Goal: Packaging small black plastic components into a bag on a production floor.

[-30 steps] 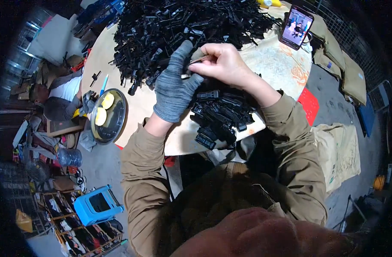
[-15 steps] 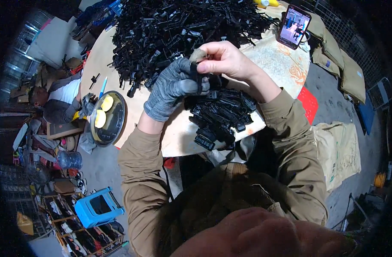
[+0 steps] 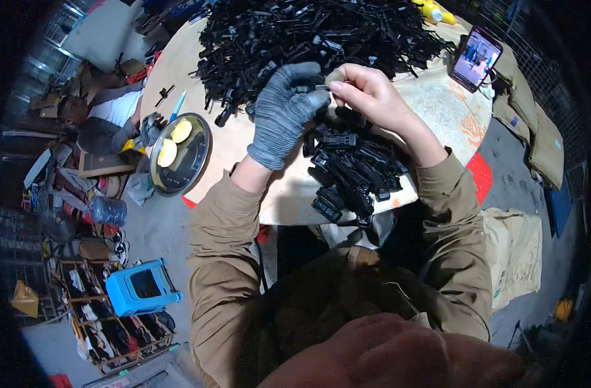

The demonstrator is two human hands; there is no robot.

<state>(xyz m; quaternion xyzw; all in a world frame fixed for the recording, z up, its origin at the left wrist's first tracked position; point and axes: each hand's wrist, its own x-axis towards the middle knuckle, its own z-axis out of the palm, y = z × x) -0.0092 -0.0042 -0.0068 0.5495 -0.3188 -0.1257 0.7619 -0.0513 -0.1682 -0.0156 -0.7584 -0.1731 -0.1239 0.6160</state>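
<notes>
Over the table, my left hand (image 3: 285, 113), in a grey knit glove, is curled with its thumb bent toward the fingers. Whatever lies inside its grip is dark and hard to make out. Fingertip to fingertip with it, my right hand (image 3: 373, 97) is bare apart from a pale cover on the index finger; thumb and index finger pinch together on something too small to name. Just below both hands is a smaller heap of black plastic clip-like parts (image 3: 357, 165). Beyond them rises a large pile of similar black parts (image 3: 373, 39).
A dark round tray (image 3: 201, 165) with yellow-white pieces (image 3: 168, 154) stands at the table's left edge, near a blue pen (image 3: 178, 107). A propped phone (image 3: 476, 59) is at right. Another person (image 3: 111, 113) sits at left. A blue stool (image 3: 143, 288) stands on the floor.
My left hand has loosened its curl, its fingers and thumb now farther apart. My right hand has moved slightly down against the pile, still pinching. The whole view has shifted.
</notes>
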